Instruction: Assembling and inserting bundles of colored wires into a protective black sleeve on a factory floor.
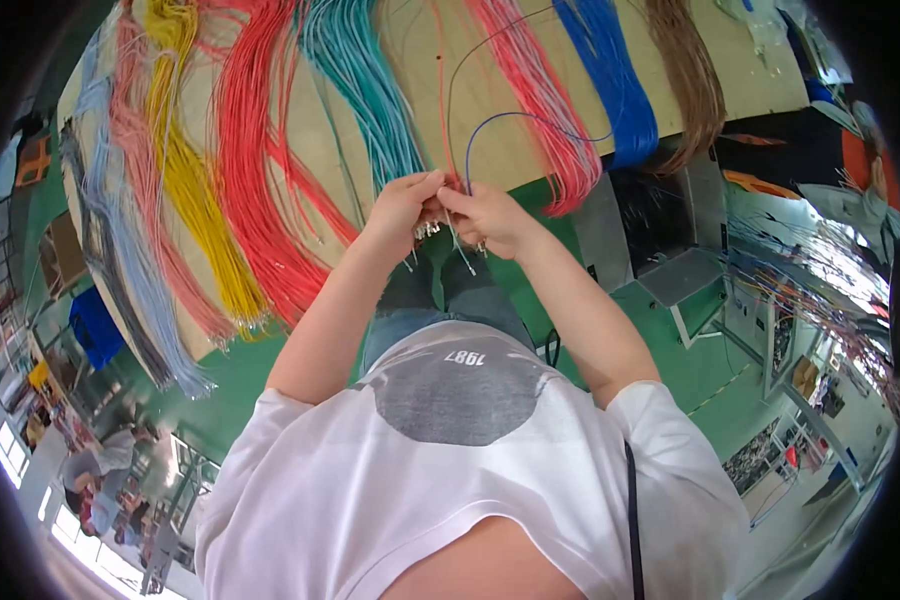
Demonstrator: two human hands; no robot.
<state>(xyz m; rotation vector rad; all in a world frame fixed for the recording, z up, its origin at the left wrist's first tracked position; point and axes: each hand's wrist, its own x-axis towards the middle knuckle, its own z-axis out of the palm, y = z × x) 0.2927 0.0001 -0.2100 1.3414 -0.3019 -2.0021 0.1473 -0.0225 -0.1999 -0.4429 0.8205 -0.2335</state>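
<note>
My left hand (406, 210) and my right hand (495, 219) meet at the table's near edge, with fingertips pinched together. Both are closed on thin wires. A blue wire (510, 115) loops up out of my right hand toward the blue bundle. A thin red wire (444, 110) and a dark wire (454, 80) also run up from between the hands. Below the fingers hang several wire ends with small metal terminals (428, 229). The fingers hide how the wires are split between the hands. Just beyond my left hand lies a teal wire bundle (370, 90).
Across the pale tabletop (515, 165) lie red (245, 130), yellow (170, 130), pink (560, 130), blue (610, 80) and brown (692, 90) wire bundles. A metal frame (685, 275) stands right of the table. Many mixed wires (810, 280) hang at the far right.
</note>
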